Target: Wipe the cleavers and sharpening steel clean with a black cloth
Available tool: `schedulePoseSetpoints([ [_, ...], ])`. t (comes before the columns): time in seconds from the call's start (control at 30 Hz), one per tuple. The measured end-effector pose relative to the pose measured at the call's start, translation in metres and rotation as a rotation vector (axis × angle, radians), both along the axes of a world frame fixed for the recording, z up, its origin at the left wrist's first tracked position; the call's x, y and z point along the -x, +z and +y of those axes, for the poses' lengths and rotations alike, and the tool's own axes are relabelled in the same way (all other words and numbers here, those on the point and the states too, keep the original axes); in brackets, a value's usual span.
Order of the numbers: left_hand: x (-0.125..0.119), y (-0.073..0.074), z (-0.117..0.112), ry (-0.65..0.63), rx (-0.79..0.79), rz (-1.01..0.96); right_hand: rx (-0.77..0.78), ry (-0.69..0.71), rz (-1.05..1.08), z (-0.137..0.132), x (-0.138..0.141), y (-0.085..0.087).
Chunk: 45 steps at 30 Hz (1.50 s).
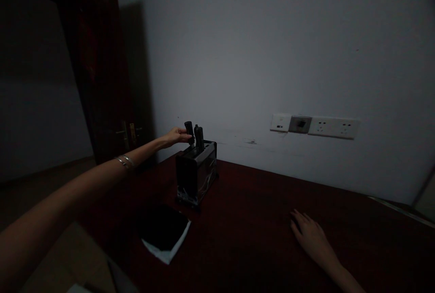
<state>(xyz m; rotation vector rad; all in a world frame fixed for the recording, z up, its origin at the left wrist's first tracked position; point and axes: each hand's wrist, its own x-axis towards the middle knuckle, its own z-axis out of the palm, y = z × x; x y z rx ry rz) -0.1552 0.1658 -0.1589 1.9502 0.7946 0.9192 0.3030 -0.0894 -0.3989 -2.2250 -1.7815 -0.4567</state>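
My left hand reaches out to a dark boxy holder with a slotted top, much like a knife block. Its fingers and thumb pinch a black-handled utensil at the top, tilted slightly; whatever lies below the handle is hidden. Just right of it, more black handles stand up out of the holder. My right hand lies palm down on the dark red table, fingers stretched out, holding nothing.
A black flat item on a white sheet lies in front of the holder. The pale wall behind carries a row of sockets. At left stands a dark door with a handle. The room is dim.
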Motion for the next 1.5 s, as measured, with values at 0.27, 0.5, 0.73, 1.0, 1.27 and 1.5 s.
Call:
schedulePoseSetpoints([
  [0.27, 0.002, 0.036, -0.001, -0.037, 0.030, -0.056, -0.027, 0.007, -0.012, 0.001, 0.000, -0.003],
  [0.5, 0.006, 0.062, 0.004, -0.059, 0.009, -0.084, -0.058, 0.022, -0.010, 0.002, -0.003, -0.006],
  [0.73, 0.007, 0.089, -0.003, -0.023, -0.022, -0.058, -0.083, 0.031, 0.034, 0.004, -0.006, -0.009],
  [1.0, 0.011, 0.112, -0.009, -0.022, -0.065, -0.042, -0.050, 0.015, 0.019, 0.006, -0.007, -0.012],
  [1.27, 0.013, 0.129, -0.021, 0.005, -0.071, -0.092, -0.072, 0.030, 0.020, 0.006, -0.007, -0.011],
  [1.5, 0.015, 0.142, -0.034, 0.026, -0.087, -0.109, -0.079, 0.029, 0.063, 0.004, -0.005, -0.009],
])
